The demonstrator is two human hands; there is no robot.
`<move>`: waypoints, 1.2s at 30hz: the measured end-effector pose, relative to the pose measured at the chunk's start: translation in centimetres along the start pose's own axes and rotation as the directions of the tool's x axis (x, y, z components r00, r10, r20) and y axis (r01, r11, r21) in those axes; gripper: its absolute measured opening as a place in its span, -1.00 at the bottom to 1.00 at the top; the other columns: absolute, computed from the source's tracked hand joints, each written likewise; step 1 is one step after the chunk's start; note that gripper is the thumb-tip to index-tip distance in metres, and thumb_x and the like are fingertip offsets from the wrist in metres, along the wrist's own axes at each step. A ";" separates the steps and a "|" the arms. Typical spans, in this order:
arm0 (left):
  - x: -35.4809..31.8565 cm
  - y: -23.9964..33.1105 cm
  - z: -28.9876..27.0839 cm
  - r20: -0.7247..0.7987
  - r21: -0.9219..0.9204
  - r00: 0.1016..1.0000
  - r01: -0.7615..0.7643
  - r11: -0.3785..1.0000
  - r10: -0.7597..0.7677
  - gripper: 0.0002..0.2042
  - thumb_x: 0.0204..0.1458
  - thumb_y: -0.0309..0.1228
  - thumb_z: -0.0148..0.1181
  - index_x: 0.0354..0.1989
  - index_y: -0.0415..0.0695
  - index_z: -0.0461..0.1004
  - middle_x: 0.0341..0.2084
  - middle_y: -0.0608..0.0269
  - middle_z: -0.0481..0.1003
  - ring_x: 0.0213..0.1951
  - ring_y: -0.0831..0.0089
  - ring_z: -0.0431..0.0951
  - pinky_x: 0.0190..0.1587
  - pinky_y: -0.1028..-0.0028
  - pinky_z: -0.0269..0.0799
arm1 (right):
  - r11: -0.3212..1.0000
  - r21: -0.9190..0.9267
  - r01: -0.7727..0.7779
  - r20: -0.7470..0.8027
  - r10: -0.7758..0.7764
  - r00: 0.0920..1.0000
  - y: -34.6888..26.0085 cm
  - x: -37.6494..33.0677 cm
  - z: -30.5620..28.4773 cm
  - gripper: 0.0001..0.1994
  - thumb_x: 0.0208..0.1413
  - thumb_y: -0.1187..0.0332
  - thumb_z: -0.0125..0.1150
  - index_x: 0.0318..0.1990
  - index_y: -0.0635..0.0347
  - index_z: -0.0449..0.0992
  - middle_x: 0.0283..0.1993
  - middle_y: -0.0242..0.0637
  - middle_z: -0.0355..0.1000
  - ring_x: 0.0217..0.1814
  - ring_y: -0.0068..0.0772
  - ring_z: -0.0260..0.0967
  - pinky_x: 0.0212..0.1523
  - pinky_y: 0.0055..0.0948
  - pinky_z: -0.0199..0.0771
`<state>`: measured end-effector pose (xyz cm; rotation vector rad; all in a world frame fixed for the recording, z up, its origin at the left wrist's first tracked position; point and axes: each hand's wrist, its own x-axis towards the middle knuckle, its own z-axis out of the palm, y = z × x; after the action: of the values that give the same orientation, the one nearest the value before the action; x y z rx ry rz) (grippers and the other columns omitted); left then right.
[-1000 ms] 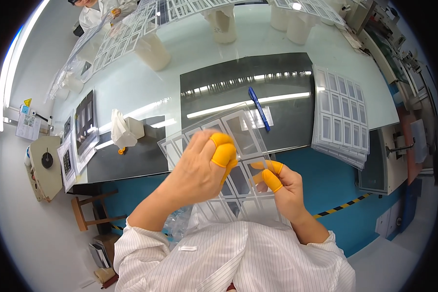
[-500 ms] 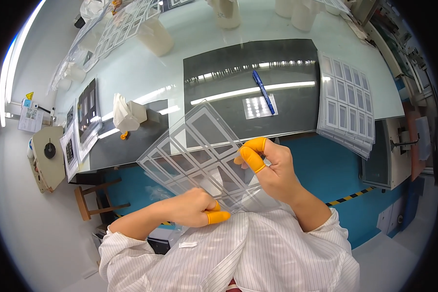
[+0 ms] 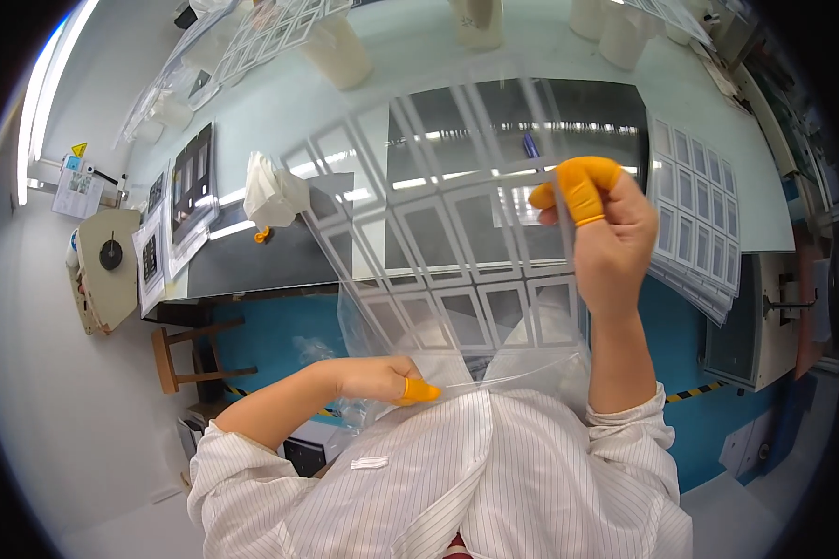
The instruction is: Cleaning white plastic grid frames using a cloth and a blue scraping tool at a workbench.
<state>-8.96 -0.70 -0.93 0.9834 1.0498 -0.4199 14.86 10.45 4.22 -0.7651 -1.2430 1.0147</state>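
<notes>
My right hand (image 3: 611,210), with orange finger cots on its fingers, pinches the right edge of a clear sheet (image 3: 438,200) printed with rows of white-grey rectangular frames. The sheet is tilted over the front edge of the bench, and the bench shows through it. Low in front of my chest, my left hand (image 3: 387,380) is closed with an orange-covered digit pointing right. Beside it stretches a loose clear plastic film (image 3: 531,365). Its fingertips meet the film's edge, though the grip itself is partly hidden.
A dark mat (image 3: 606,116) bears a blue pen (image 3: 530,145). Stacked framed sheets (image 3: 694,200) lie to its right. On the left are a white crumpled wipe (image 3: 268,191), orange finger cots (image 3: 263,235) and dark panels (image 3: 193,177). White tubs (image 3: 336,51) line the back; a wooden stool (image 3: 191,359) stands below.
My right hand has risen and moved right, lifting and turning the framed sheet. Loose clear film now shows below it. My left hand has stayed low, shifting slightly. The whole view has shifted a little.
</notes>
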 end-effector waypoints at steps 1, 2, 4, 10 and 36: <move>-0.1 0.0 -0.3 0.042 0.033 0.999 0.019 0.999 -0.020 -0.51 -0.03 0.01 0.00 -0.32 -0.29 0.43 -0.39 0.24 0.39 -0.27 0.45 0.33 -0.15 0.49 0.21 | 1.000 0.001 -0.001 0.004 0.001 1.000 -0.7 0.3 0.0 -0.89 0.06 0.53 -0.02 -0.29 0.37 0.41 -0.43 -0.22 0.43 -0.42 -0.51 0.40 -0.39 -0.65 0.41; -0.2 -0.3 -0.3 0.041 0.028 0.999 0.017 0.999 -0.018 -0.51 -0.03 0.01 0.00 -0.32 -0.29 0.43 -0.39 0.24 0.39 -0.27 0.45 0.33 -0.15 0.49 0.21 | 0.998 -0.039 0.051 -0.048 -0.053 0.997 -1.3 0.6 0.0 -0.87 0.06 0.52 -0.03 -0.27 0.36 0.41 -0.42 -0.20 0.44 -0.43 -0.49 0.42 -0.38 -0.63 0.43; -0.1 -1.0 -0.5 -0.145 0.046 0.989 0.019 0.999 -0.012 -0.72 -0.08 -0.31 -0.02 -0.66 -0.30 0.33 -0.71 0.44 0.19 -0.59 0.56 0.09 -0.52 0.48 0.05 | 0.991 -0.086 0.099 -0.088 -0.107 0.990 -1.9 1.2 -0.1 -0.86 0.06 0.51 -0.04 -0.25 0.35 0.41 -0.41 -0.17 0.45 -0.44 -0.47 0.43 -0.37 -0.62 0.45; 1.3 -8.4 -4.8 -0.441 0.181 0.896 0.147 0.972 -0.053 -0.71 -0.15 -0.35 -0.01 -0.37 -0.34 0.47 -0.52 0.14 0.40 -0.42 0.39 0.34 -0.35 0.41 0.25 | 0.989 -0.115 0.091 -0.135 -0.106 0.985 -0.9 3.2 -1.3 -0.82 0.09 0.48 -0.08 -0.23 0.37 0.40 -0.40 -0.14 0.45 -0.46 -0.45 0.43 -0.41 -0.63 0.46; 15.0 -20.5 7.5 -0.314 0.461 0.944 0.242 0.853 -0.098 -0.73 -0.17 -0.33 -0.01 -0.34 -0.21 0.50 -0.32 -0.05 0.47 -0.24 0.08 0.47 -0.21 0.28 0.38 | 0.871 0.430 -0.238 -0.219 0.356 0.908 0.7 4.1 -6.6 -0.80 0.11 0.38 -0.04 -0.25 0.35 0.41 -0.38 -0.25 0.43 -0.45 -0.58 0.39 -0.48 -0.69 0.46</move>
<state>-12.45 -15.58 -22.58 1.4446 1.3277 -0.7406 21.29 14.94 3.94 -0.7686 -0.6398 1.3046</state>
